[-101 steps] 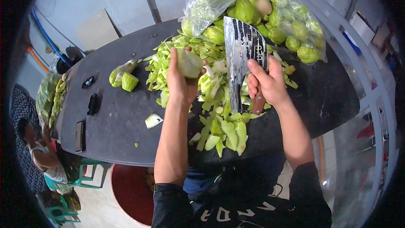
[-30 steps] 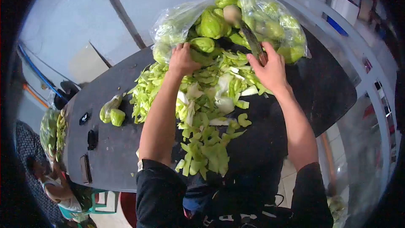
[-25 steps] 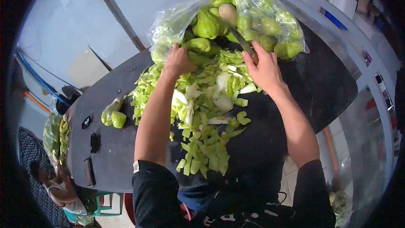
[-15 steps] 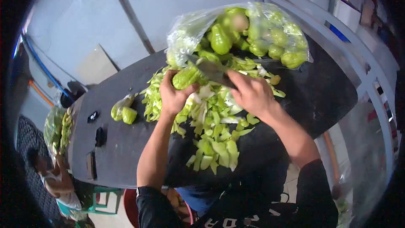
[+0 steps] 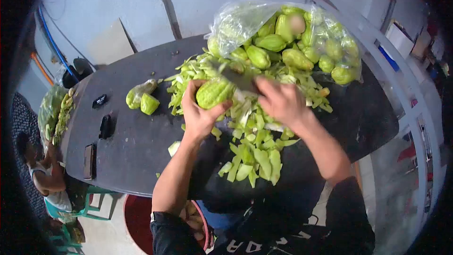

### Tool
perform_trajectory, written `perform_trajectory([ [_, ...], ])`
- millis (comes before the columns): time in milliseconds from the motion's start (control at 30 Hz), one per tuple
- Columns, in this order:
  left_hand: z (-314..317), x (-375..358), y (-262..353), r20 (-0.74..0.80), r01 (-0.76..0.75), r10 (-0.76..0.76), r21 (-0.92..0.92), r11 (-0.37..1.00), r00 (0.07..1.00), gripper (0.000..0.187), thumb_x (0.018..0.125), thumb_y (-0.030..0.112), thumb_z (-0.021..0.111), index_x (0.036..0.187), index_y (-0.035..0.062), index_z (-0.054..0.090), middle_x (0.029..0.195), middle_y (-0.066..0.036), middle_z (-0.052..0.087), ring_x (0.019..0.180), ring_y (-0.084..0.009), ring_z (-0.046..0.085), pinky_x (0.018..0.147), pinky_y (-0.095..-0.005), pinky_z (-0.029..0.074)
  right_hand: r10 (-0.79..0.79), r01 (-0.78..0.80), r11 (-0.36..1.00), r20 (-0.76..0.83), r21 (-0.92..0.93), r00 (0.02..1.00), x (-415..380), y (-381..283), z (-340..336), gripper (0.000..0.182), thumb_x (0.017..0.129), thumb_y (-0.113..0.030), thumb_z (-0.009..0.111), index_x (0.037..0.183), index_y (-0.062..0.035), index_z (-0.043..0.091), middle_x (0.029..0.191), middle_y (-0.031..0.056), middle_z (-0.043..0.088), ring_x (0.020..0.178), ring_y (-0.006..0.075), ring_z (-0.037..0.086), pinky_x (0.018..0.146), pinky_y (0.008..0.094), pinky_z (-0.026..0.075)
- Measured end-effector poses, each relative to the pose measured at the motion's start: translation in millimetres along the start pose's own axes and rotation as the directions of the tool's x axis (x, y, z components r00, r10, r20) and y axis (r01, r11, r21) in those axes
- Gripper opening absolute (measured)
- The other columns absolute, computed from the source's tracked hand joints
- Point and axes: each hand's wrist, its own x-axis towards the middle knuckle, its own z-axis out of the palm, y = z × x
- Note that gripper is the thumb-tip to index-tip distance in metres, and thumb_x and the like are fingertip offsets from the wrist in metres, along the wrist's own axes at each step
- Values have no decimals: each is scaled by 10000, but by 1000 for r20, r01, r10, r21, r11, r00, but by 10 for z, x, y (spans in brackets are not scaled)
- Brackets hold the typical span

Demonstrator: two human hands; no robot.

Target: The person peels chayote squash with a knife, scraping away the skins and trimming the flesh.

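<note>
- Chayote (image 5: pixel 215 93): green and rounded, with a ridged, bumpy skin.
- Knife (image 5: pixel 241 80): broad, dark, flat blade, blurred; handle hidden behind the fingers.
- Peelings (image 5: pixel 257 157): thin, curved, pale green strips, heaped loosely on the dark, smooth, round-edged counter (image 5: pixel 137 158).
- Bag (image 5: pixel 243 21): clear, crinkled plastic film, bulging with glossy, furrowed green chayotes, open towards the peelings.
- Left grip (image 5: pixel 200 114): closed around the chayote, with the thumb along its lower right side and the fingers along its left; raised over the near left side of the heap.
- Right grip (image 5: pixel 285 102): closed on the knife, just right of the chayote; blade near the upper right of the chayote, contact impossible to tell.
- Count: one chayote in hand, one knife, one bag; three small dark objects (image 5: pixel 105 126) along the left of the counter; bagged chayotes and peelings too overlapped for counting.
</note>
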Motion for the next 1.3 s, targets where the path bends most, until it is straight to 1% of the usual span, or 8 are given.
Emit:
perform_trajectory([
  [367,-243,140,77,58,163,-159,-85,983,986,600,747,226,826,1217,-40,564,1039,-111,658,917,-171,638,846,-317,518,297,-271,941,-112,200,948,-132,266,-65,168,866,-132,631,1012,-81,566,711,173,656,626,363,657,534,461,506],
  [500,-443,298,-36,-175,20,-440,-914,405,881,568,839,377,730,1253,42,530,1185,-136,570,1140,-267,534,970,-391,456,385,-384,906,33,177,922,-176,265,-32,144,872,-128,632,990,-67,577,659,150,647,617,353,658,529,437,505],
  [533,-539,318,-42,-107,17,-439,-963,270,892,512,857,362,711,1246,74,543,1190,-159,568,1071,-277,555,952,-410,463,341,-336,916,17,218,940,-193,252,4,150,891,-79,638,1006,3,587,608,98,583,482,189,559,462,318,405],
  [633,-659,215,-165,108,201,-587,-975,95,802,504,838,317,708,1240,64,540,1150,-186,581,921,-247,587,724,-295,539,304,-303,924,34,231,952,-195,152,31,150,897,-92,635,1003,0,584,635,116,605,509,216,593,476,331,426],
  [833,-256,-3,-70,184,405,-387,-660,632,903,607,727,68,651,1297,27,448,1050,-133,594,797,-276,638,668,-383,569,-83,86,996,-86,37,993,-186,-108,36,454,664,-33,708,1114,-30,644,835,120,690,690,261,687,587,352,551],
  [967,62,-164,-74,120,470,-513,-614,635,850,581,837,68,676,1338,60,381,1214,-89,569,1076,-181,592,912,-335,517,-295,294,955,-80,-23,952,-145,-269,-67,447,708,-34,655,1154,-21,633,633,16,548,515,166,588,442,302,498],
  [1067,116,-191,-74,223,226,-117,-562,795,968,529,858,105,686,1299,68,396,1203,-94,581,1044,-167,598,871,-316,529,-306,309,951,-107,16,946,-208,-311,2,560,638,-51,670,1193,-2,621,614,30,474,506,203,533,453,331,453],
  [1300,141,-166,-285,297,480,-378,-497,723,877,626,769,72,760,1284,57,405,1129,-75,606,1020,-162,599,876,-311,517,-305,307,952,-84,11,949,-221,-251,-39,451,724,-67,641,1172,-23,608,613,23,528,502,183,576,444,324,483],
])
